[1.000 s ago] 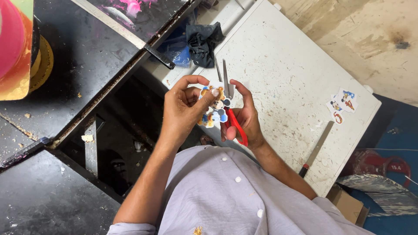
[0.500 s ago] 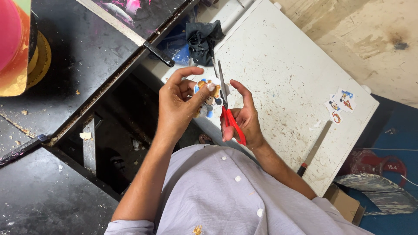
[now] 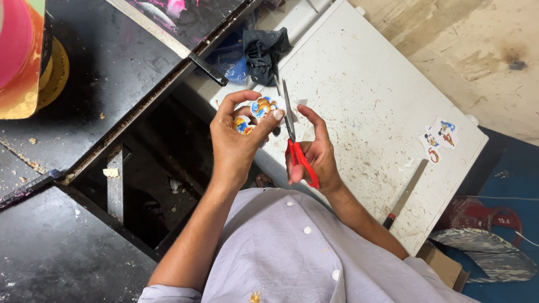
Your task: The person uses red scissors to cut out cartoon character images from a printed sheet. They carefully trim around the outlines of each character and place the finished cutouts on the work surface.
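seen from above, a worn white table (image 3: pixel 382 112) with brown specks runs diagonally across the view, with dark black panels (image 3: pixel 106 73) to one side and a pale stained floor (image 3: pixel 483 50) past its far edge. the person wears a light lilac button shirt (image 3: pixel 292 252).

the left hand (image 3: pixel 238 143) is raised over the table's near edge, fingers curled around a small sheet of colourful cartoon stickers (image 3: pixel 257 112), pinched between thumb and fingertips. the right hand (image 3: pixel 314 154) sits just beside it, fingers through the red handles of a pair of scissors (image 3: pixel 293 134). the blades point away from the person, nearly closed, with their edge right against the sticker sheet.

near the table's right corner lie a few cut-out stickers (image 3: pixel 439 139) in a loose cluster, well apart from the hands. a long thin tool with a red and black handle (image 3: pixel 405 193) rests close to the table's right edge. at the far end of the table sits a crumpled dark cloth (image 3: pixel 264 50) beside blue plastic (image 3: pixel 233 67). a pink and orange object (image 3: pixel 19 56) shows at the upper left corner of the view.
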